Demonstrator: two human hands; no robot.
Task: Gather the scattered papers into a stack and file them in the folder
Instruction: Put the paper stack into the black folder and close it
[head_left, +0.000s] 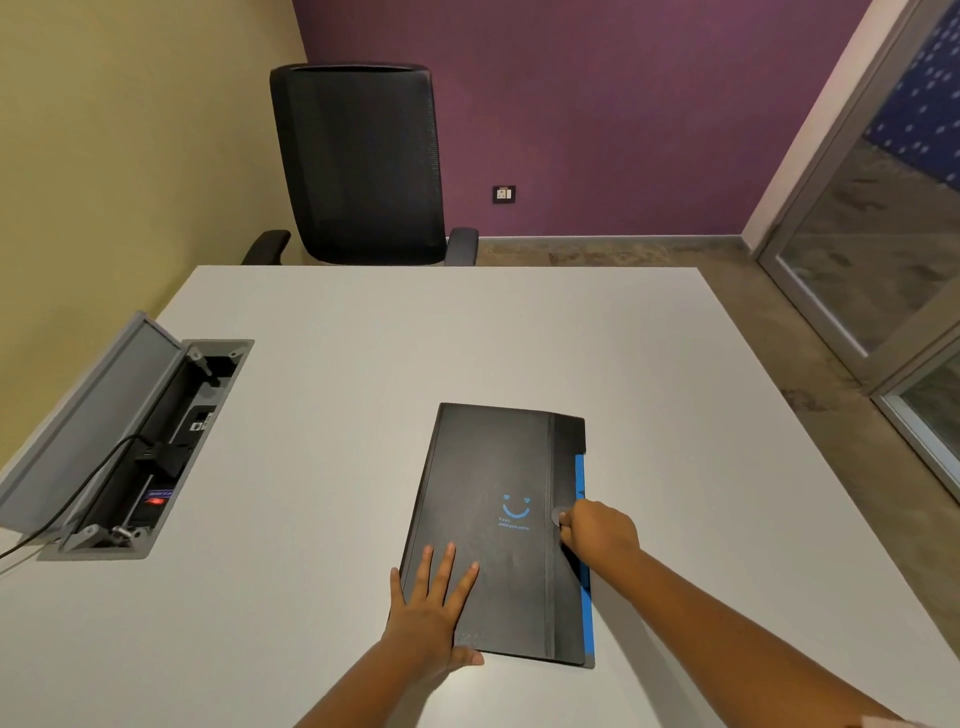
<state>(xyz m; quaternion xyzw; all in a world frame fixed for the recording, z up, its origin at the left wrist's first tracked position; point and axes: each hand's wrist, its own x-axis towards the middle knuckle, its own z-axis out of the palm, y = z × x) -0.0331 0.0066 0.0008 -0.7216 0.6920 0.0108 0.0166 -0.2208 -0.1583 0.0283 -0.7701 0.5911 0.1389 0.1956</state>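
folder (493, 535): black, closed, lying flat on the white counter (363, 364) near its front edge, slightly turned so its far end leans right. blue smiling-face mark (516, 506) printed on the cover, with small blue lettering under it, too small to read. dark elastic band (549, 535) runs the length of the cover near the right side. blue strip (584, 551) shows along the right edge under the cover. no loose papers in view.

left hand (434, 613): flat on the near left part of the cover, fingers straight and spread, palm down, thumb along the near edge; the grip holds nothing, only presses.

right hand (602, 530): at the right edge of the folder, about halfway along, fingers curled with the fingertips at a small round grey tab (560, 517) on the cover; the grip looks closed on that tab, though the exact pinch is partly hidden by the knuckles.

cable box (140, 447): grey, sunk in the left of the counter, lid raised; a black plug and cable (78, 499) inside, a small red light (156, 501) near its front.

office chair (363, 161): black, mesh back, at the far side of the counter.

wall socket (504, 194): on the purple wall (597, 104).

glass door (883, 218): at right, grey frame.
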